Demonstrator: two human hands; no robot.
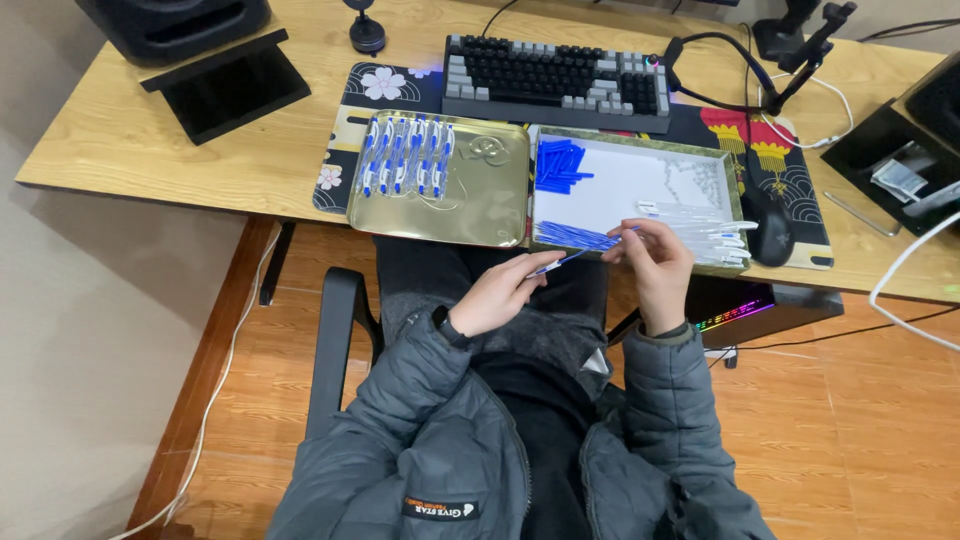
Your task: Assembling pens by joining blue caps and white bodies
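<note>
The person sits on a chair in front of a wooden desk [150, 130] and holds both hands above the lap, just before the desk edge. The left hand [495, 295] pinches a thin blue pen refill [557, 265] between thumb and fingers; the fingers are closed on its lower end, and the refill points up and to the right, toward the other hand. The right hand [655, 262] is raised beside it, with fingertips together on a clear pen barrel [628, 230], which is small and partly hidden by the fingers. The tip of the refill is very near the right hand; I cannot tell if it already touches the barrel.

On the desk, directly behind the hands, stands an open box [735, 190] with a white inside. It contains a pile of blue caps [555, 165] in the far left corner, a bundle of blue refills [575, 236] along the near edge, and clear barrels [715, 235] at the right side. Just left of the box lies a gold tray [480, 200], and on its left part a row of finished pens [405, 155], white and blue, lies side by side. Behind both is a keyboard [555, 80] on a patterned desk mat [345, 110]. A black mouse [768, 225] rests right of the box.
</note>
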